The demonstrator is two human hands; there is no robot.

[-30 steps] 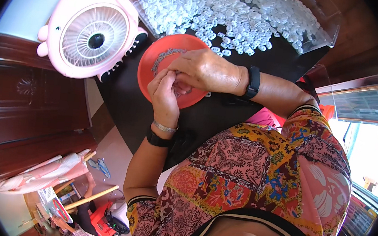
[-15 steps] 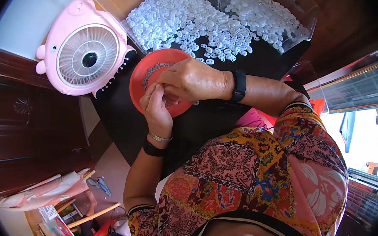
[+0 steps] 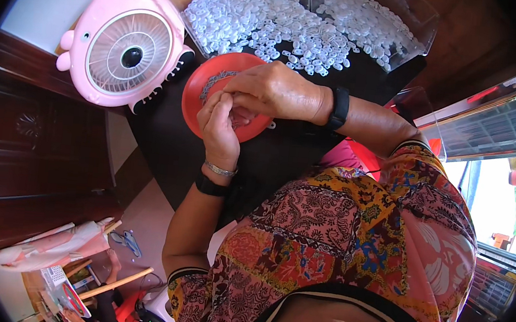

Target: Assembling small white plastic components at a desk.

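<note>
A red round bowl (image 3: 193,96) sits on the dark tabletop, with small thin silvery metal pieces (image 3: 215,83) lying inside. Over the bowl, my left hand (image 3: 220,123) and my right hand (image 3: 280,92) meet at the fingertips. Both sets of fingers are pinched together, and whatever is between them is too small and covered to make out. Just beyond the bowl lies a heap of small white oval plastic pieces (image 3: 253,14), each with two holes. One white piece (image 3: 272,125) shows beside the bowl, below my right wrist.
A pink animal-shaped fan (image 3: 132,57) stands left of the bowl. Clear trays hold the white pieces; the right tray (image 3: 428,38) holds a second heap. The black table (image 3: 165,158) ends toward the lower left. Another person's hand (image 3: 74,319) is near the floor items at lower left.
The whole view has shifted slightly, so the bowl, fan and heaps sit higher in the picture. My hands stay together over the bowl, fingers still pinched.
</note>
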